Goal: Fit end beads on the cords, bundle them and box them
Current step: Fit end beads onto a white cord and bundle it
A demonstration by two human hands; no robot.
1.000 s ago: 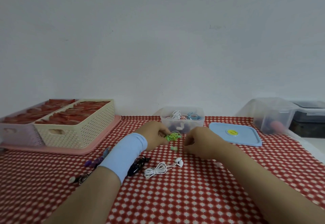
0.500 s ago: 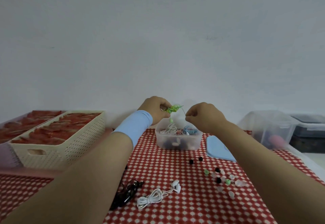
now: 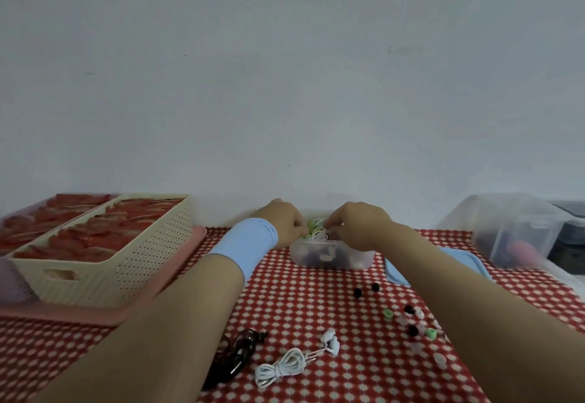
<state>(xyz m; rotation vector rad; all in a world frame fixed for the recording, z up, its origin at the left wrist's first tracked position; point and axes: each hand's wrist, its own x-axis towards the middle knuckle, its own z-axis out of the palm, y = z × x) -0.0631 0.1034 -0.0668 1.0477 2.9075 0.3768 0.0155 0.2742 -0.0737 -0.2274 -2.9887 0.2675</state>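
Both of a person's hands meet over a small clear box (image 3: 330, 255) at 12 o'clock on a red-checked surface (image 3: 300, 301). The left hand (image 3: 281, 223), with a blue wrist sleeve (image 3: 245, 244) below it, has its fingers curled round a green cord bundle (image 3: 309, 228) and holds it right at the box's open mouth. The right hand (image 3: 359, 228) sits at 3 o'clock of that bundle, just beside it, with its fingers bent down onto the white cords heaped in the box. Whether it pinches anything cannot be told, as the fingertips are hidden.

A blue lid (image 3: 395, 273) lies flat at 3 o'clock of the box, partly under the right forearm. Loose beads (image 3: 413, 330) in black, green and pale tones are scattered at 5 o'clock of the box, well apart from both hands. Nearer the person, at 6 o'clock, a white cord bundle (image 3: 285, 366) lies coiled, and a black cord (image 3: 237, 355) lies just beside it at its 9 o'clock.

A cream basket (image 3: 126, 263) of red items stands on a pink tray (image 3: 95, 315) at 9 o'clock. A clear bin (image 3: 506, 225) stands at 2 o'clock.
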